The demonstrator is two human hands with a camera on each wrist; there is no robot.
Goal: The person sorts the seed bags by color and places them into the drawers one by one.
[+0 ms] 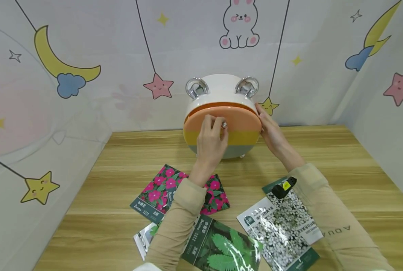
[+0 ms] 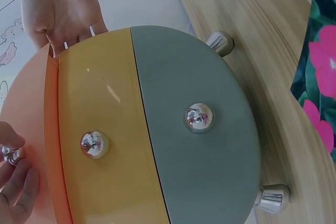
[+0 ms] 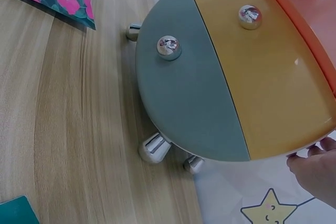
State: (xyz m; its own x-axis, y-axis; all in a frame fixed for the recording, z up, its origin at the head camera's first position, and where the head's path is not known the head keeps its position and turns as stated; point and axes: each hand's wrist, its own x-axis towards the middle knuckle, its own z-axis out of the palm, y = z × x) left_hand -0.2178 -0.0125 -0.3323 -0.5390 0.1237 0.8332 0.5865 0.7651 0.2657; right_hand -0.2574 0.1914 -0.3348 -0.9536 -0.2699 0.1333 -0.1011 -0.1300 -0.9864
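A round drawer box with a white shell (image 1: 221,84) and ear-shaped rings on top stands at the back of the table. Its front has an orange top drawer (image 1: 243,119), a yellow one (image 2: 100,98) and a grey-green one (image 2: 178,77), each with a shiny round knob. The orange drawer juts out past the yellow one. My left hand (image 1: 211,141) pinches the orange drawer's knob (image 2: 11,154) between thumb and fingers. With fingers extended, my right hand (image 1: 273,132) rests against the box's right side; in the right wrist view its fingertips touch the edge.
Pink-flower seed packets (image 1: 158,190) lie in front of the box, partly under my left forearm. A green-leaf packet (image 1: 226,246) is nearer me. White-flower packets (image 1: 277,226) overlap at the right, beside my right sleeve. A printed cloth backdrop (image 1: 126,45) rises behind the table.
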